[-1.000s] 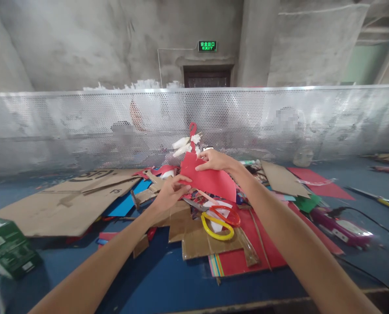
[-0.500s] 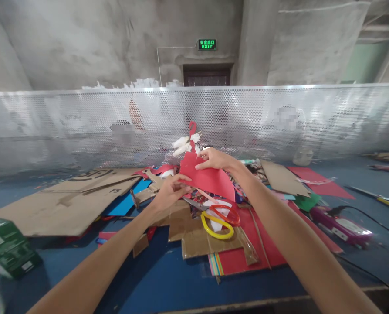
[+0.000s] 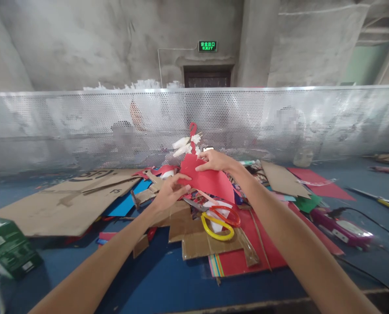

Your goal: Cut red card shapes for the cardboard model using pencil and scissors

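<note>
Between my hands is a sheet of red paper, tilted up above the cluttered middle of the table. My left hand grips its lower left edge between thumb and fingers. At the top right, my right hand has its thumb over the front of the sheet and its fingers along the upper edge. Just below the sheet lie scissors with one yellow and one red handle, resting on cardboard scraps. Beyond the sheet stand white flowers beside a red hook-shaped piece.
A large flat cardboard sheet covers the left side, with a green box nearer me. At right lie a purple corded device, a brown card piece and red paper. A perforated metal screen runs across the table's back.
</note>
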`<action>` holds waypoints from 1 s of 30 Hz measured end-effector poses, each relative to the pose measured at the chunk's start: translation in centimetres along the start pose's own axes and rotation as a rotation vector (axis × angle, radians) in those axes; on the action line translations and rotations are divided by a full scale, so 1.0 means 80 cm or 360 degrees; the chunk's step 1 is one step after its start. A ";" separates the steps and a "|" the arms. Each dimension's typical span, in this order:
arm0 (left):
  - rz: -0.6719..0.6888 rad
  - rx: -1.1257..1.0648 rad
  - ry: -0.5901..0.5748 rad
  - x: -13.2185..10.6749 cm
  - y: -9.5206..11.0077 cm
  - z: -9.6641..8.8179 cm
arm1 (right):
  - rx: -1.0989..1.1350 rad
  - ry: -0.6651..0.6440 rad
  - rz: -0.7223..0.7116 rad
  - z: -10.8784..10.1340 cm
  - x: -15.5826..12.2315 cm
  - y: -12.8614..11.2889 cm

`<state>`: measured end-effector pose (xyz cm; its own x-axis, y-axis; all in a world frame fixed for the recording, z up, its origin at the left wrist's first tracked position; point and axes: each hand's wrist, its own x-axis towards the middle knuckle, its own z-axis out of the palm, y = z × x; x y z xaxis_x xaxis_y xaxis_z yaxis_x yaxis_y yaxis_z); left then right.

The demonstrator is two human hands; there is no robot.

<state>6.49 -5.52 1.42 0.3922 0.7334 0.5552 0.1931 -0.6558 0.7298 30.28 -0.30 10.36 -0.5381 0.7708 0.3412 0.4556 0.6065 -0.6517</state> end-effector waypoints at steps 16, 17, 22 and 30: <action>0.0008 -0.0113 0.0247 0.005 0.002 0.001 | 0.0017 -0.0161 -0.0019 0.018 -0.001 -0.014; -0.0021 -0.0212 0.0233 0.004 0.002 0.002 | 0.0033 -0.0169 -0.0022 0.017 -0.001 -0.015; -0.0117 -0.0384 0.0252 0.005 0.002 0.003 | 0.0051 -0.0188 0.0006 0.017 -0.002 -0.017; -0.0136 -0.0304 0.0278 0.007 0.000 0.001 | -0.0038 -0.0132 0.0000 0.017 -0.004 -0.022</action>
<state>6.79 -5.13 1.65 0.2172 0.8153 0.5368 0.0388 -0.5567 0.8298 28.66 -1.87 10.43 -0.5947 0.7525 0.2830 0.4720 0.6117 -0.6349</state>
